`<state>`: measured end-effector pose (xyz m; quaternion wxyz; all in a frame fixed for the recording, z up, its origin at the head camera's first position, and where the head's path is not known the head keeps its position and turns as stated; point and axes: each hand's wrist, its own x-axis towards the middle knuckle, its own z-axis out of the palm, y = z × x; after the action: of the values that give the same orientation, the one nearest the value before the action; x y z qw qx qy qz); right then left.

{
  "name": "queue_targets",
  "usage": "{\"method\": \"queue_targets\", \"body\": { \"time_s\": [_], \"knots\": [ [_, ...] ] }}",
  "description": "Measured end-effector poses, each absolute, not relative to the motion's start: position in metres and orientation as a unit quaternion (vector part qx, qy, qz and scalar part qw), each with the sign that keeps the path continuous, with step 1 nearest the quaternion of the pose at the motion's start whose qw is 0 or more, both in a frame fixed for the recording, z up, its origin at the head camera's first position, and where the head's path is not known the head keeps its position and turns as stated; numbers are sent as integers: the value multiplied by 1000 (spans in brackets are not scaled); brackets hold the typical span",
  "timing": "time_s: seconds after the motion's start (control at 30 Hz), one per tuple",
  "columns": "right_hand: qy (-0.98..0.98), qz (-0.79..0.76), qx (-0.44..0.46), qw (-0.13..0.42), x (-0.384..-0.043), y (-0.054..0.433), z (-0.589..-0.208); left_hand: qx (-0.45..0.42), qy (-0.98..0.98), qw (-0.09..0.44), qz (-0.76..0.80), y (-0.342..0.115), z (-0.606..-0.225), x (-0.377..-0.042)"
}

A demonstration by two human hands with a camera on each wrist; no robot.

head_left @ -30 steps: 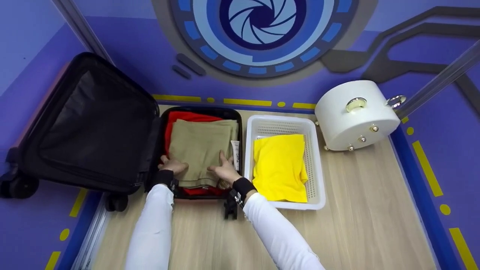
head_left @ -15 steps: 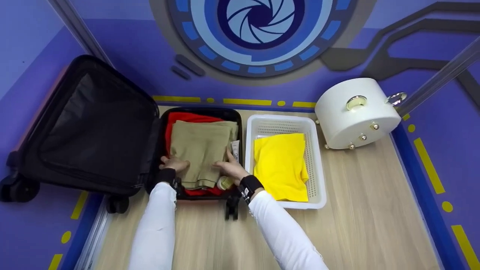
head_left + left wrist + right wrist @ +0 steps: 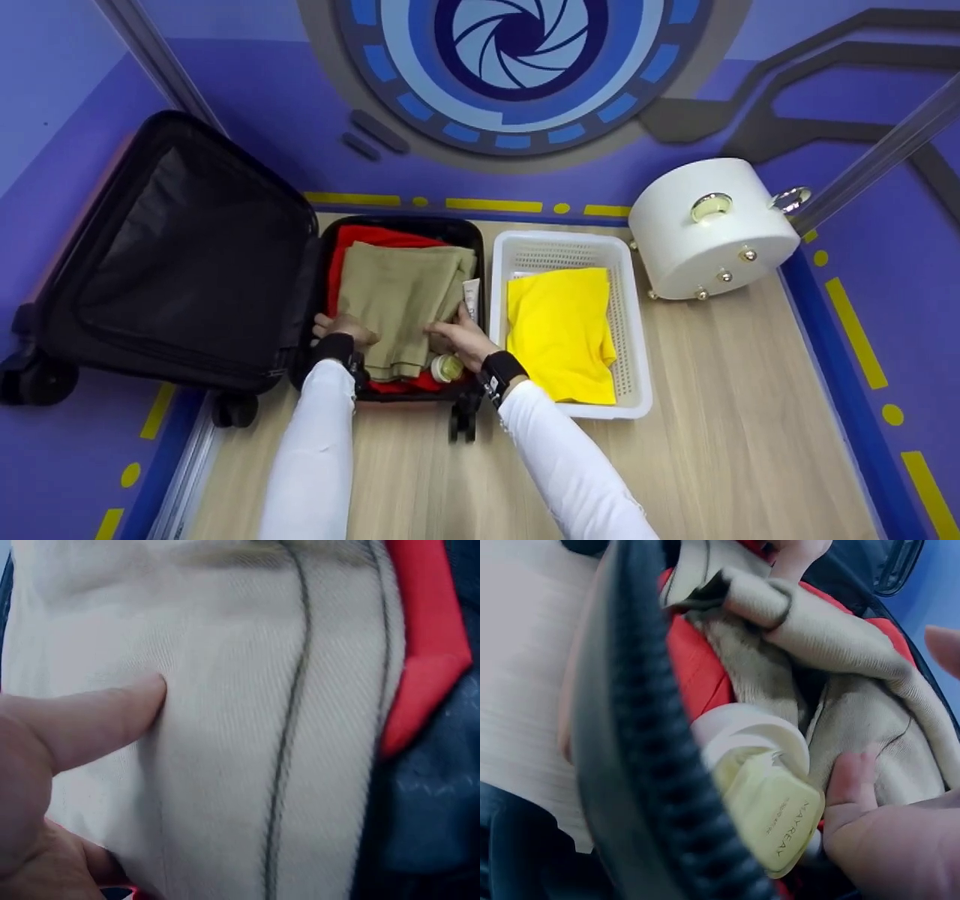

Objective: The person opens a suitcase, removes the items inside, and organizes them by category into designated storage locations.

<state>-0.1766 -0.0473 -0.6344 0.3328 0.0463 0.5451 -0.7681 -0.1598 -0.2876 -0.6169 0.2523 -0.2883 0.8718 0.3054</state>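
Folded khaki trousers (image 3: 397,292) lie over red cloth (image 3: 345,247) in the suitcase (image 3: 405,220). My left hand (image 3: 345,331) holds their left edge, thumb (image 3: 112,716) on the fabric and fingers partly hidden underneath. My right hand (image 3: 466,341) holds the bunched right side, thumb (image 3: 851,784) against the cloth; its other fingers are mostly hidden in the head view. Below it sits a pale-yellow bottle with a white cap (image 3: 445,368), lettered MAYREAY in the right wrist view. A white tube (image 3: 471,296) stands along the suitcase's right wall, beside my right fingers.
The suitcase's black lid (image 3: 195,255) leans wide at the left. Right of the suitcase, a white basket (image 3: 637,337) holds folded yellow cloth (image 3: 559,330). A round white case with metal handles (image 3: 712,232) stands at the back right, near the patterned wall (image 3: 555,172).
The trousers' right side has been drawn inward and bunched, narrowing their near end. The bottle, earlier mostly covered, now shows fully. My right hand has shifted slightly right; the left stays nearly in place.
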Motion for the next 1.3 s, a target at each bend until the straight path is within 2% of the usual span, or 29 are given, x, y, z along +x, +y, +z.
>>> {"method": "queue_targets", "body": {
  "time_s": [0.17,0.3,0.37,0.5,0.63,0.73,0.87,0.93,1.1,1.23,1.3],
  "knots": [
    [565,-763,20,314,-173,-48,-636,-304,880,206,302,-286,-608,-161],
    [648,-718,-19,254,-169,-49,-636,-292,897,171,286,-287,-601,-169],
    [672,-703,-29,231,-168,-48,-635,-274,903,174,282,-291,-605,-178],
    [718,-657,-64,221,-168,-48,-634,-233,909,165,303,-310,-654,-203],
    [805,-544,-100,215,-166,-48,-638,-194,905,166,340,-326,-705,-219],
    [835,-499,-120,196,-165,-48,-640,-183,899,181,353,-315,-679,-207],
    [826,-524,-136,159,-167,-47,-640,-180,890,199,368,-293,-608,-178],
    [814,-547,-132,145,-167,-47,-640,-181,887,214,367,-288,-589,-169],
    [792,-585,-99,142,-167,-48,-640,-188,891,233,341,-293,-593,-167],
    [777,-597,-96,176,-169,-48,-641,-169,904,213,330,-308,-628,-175],
    [778,-587,-104,199,-169,-47,-641,-160,906,208,333,-309,-631,-174]
  ]
}}
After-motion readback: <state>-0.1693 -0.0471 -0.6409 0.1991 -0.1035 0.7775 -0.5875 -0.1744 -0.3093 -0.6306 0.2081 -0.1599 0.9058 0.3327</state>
